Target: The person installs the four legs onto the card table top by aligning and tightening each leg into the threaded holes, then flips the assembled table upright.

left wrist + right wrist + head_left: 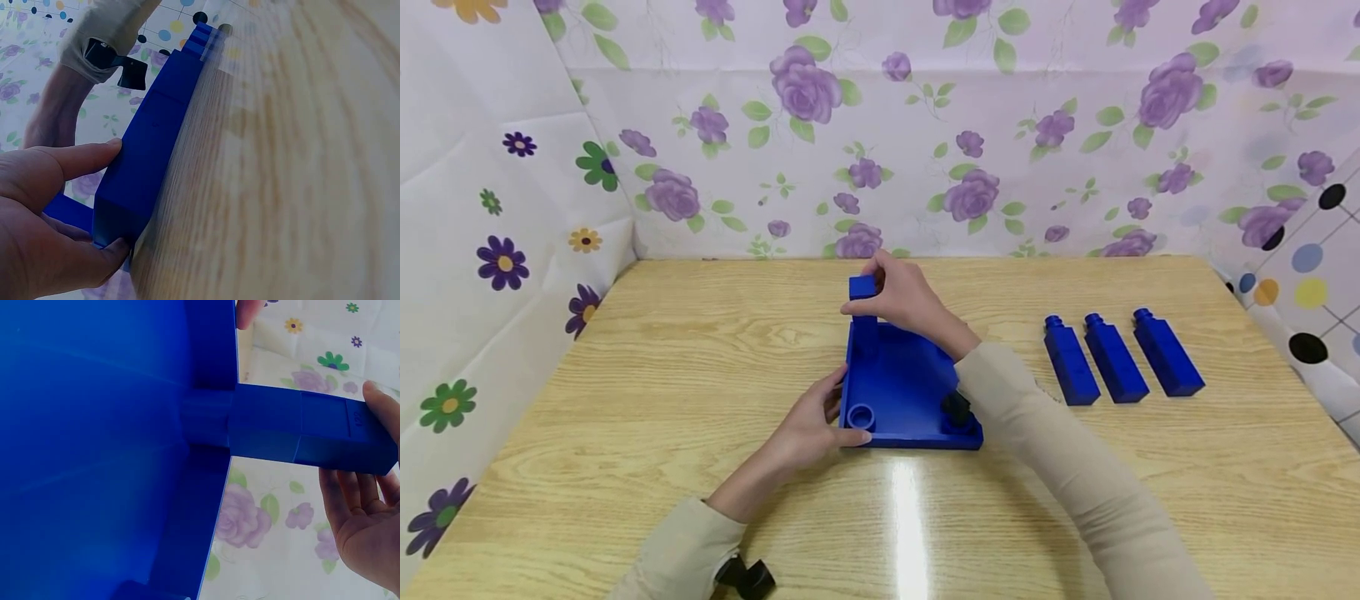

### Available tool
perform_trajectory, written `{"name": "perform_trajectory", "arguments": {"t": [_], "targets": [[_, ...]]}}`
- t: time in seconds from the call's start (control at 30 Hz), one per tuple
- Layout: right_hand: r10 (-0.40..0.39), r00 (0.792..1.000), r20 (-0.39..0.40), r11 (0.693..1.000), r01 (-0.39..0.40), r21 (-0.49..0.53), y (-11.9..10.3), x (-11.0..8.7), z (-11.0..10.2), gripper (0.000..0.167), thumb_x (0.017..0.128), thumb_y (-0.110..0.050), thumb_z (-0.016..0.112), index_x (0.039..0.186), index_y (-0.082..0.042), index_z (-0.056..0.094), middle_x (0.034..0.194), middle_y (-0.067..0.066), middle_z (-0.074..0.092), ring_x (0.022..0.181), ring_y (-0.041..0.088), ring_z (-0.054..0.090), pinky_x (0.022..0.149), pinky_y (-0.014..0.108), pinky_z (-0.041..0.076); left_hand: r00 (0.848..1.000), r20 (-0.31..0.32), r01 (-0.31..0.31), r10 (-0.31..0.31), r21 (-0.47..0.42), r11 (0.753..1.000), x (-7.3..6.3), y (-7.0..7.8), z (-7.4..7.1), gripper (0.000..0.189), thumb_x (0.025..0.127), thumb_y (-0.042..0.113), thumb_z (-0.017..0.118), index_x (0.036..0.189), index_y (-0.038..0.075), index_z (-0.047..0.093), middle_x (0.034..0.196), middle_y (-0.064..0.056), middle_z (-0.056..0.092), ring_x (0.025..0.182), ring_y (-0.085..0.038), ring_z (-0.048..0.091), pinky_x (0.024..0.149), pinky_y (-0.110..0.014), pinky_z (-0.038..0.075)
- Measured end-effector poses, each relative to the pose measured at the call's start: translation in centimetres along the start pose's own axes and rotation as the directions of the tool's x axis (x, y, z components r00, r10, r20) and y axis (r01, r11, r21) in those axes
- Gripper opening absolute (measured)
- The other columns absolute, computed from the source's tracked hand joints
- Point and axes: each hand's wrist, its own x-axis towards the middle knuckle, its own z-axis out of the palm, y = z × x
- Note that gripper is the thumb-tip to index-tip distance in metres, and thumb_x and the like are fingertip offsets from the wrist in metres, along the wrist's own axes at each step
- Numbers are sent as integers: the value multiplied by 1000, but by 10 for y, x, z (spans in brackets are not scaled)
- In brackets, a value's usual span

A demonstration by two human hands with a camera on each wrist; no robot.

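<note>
A shallow blue tray (910, 383) with a raised rim lies on the table, one round socket (861, 417) at its near left corner. My left hand (808, 429) grips that corner; its thumb presses the rim in the left wrist view. At the far left corner a square blue leg (269, 425) stands upright, its lower end meeting the corner socket (206, 419). Near the leg's top, my right hand (910, 296) holds it between thumb and fingers. The right sleeve hides the tray's far right corner.
Three more blue legs with threaded necks, a left one (1071, 362), a middle one (1117, 360) and a right one (1168, 354), lie side by side right of the tray on the wooden table (700, 333). Flowered cloth (910, 150) hangs behind the table.
</note>
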Motion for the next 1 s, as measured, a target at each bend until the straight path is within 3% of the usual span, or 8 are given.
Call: {"name": "perform_trajectory", "arguments": {"t": [0.37,0.5,0.6,0.8,1.0], "targets": [[-1,1000,-13,1000,1,-22,-3,-1,2,48,78,-33,82,109,-6,57,91,8,62,76,20,59,65,30,51,1000,-5,0,0,6,1000,0,0,0,97,77,-1,79,153,1,19,152,-23,28,137,-40,30,107,-49,34],[-18,998,59,1000,19,-3,-1,0,-2,63,79,-33,81,130,-8,55,119,12,61,101,24,59,82,35,52,1000,0,-7,7,2,1000,1,0,1,96,77,-2,78,153,0,19,153,-23,27,137,-40,30,106,-49,35],[-51,987,152,993,34,113,6,0,-6,74,83,-28,78,145,-9,43,141,13,49,125,26,47,101,40,43,1000,4,-15,15,-11,1000,1,-2,1,96,77,-4,78,152,-2,18,152,-24,27,137,-40,30,106,-49,35],[-145,942,303,925,21,379,26,5,-16,70,88,-14,72,148,-10,39,144,8,46,134,21,40,111,43,31,1000,4,-30,30,-26,999,2,-4,1,96,76,-6,78,152,-3,18,151,-25,30,137,-40,31,105,-47,36],[-187,914,360,853,-30,521,33,11,-20,59,91,-1,64,146,-6,43,143,16,47,130,22,45,107,41,37,1000,2,-29,29,-20,999,2,-3,1,96,76,-6,78,152,-3,19,151,-25,30,137,-40,31,105,-47,36]]}}
